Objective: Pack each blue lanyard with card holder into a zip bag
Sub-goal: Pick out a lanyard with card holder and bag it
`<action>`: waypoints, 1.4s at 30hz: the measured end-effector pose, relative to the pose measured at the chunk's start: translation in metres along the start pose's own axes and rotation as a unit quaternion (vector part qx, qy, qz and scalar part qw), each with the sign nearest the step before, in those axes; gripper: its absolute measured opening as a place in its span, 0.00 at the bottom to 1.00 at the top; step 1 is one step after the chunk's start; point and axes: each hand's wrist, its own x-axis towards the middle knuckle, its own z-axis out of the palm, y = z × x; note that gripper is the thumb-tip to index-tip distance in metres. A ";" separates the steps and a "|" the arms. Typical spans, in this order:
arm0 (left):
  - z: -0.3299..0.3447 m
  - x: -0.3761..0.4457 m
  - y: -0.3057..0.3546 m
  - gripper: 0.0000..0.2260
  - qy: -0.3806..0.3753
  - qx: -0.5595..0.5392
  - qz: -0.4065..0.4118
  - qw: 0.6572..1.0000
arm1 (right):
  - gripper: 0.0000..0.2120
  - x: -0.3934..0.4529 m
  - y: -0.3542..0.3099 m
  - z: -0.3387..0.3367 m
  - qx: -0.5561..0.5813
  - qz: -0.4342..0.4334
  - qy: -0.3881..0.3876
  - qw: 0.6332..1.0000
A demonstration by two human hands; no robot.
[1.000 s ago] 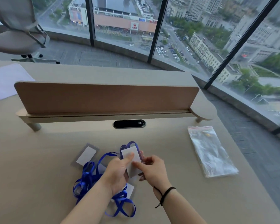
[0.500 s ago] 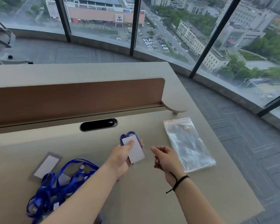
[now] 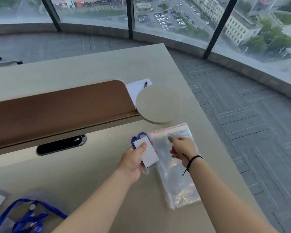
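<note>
My left hand [image 3: 133, 160] grips a card holder [image 3: 147, 153] with a white card inside, its folded blue lanyard [image 3: 138, 137] showing above my thumb. It hovers just left of a stack of clear zip bags [image 3: 173, 167] with a red seal strip, lying flat on the desk. My right hand [image 3: 181, 148] is over the upper part of the bags, index finger stretched toward the seal end, other fingers curled loosely; whether it touches the plastic is unclear. A pile of more blue lanyards [image 3: 27, 216] with card holders lies at the lower left.
A brown divider panel [image 3: 57, 111] with a round shelf end [image 3: 158, 105] crosses the desk behind my hands. A black cable slot [image 3: 60, 145] sits below it. White paper with a pen [image 3: 145, 84] lies beyond. The desk's right edge drops to carpet.
Both hands have moved right, to the zip bags. My left hand still carries the card holder and lanyard; my right hand now reaches over the top of the bags.
</note>
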 end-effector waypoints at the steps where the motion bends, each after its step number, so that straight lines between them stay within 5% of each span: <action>1: 0.005 0.007 -0.001 0.08 0.005 -0.004 -0.004 1.000 | 0.10 0.014 0.000 -0.001 -0.009 0.009 0.005 1.000; 10: 0.026 0.059 -0.013 0.13 0.008 0.025 -0.023 0.999 | 0.28 0.100 -0.001 0.016 -0.072 0.037 0.061 0.995; 16: 0.021 0.071 -0.018 0.13 0.004 0.032 -0.026 0.999 | 0.13 0.103 -0.004 0.018 -0.040 0.045 0.058 0.996; 42: 0.011 0.041 -0.011 0.09 -0.026 -0.030 -0.002 0.999 | 0.12 0.072 0.015 0.003 0.167 -0.002 -0.031 0.985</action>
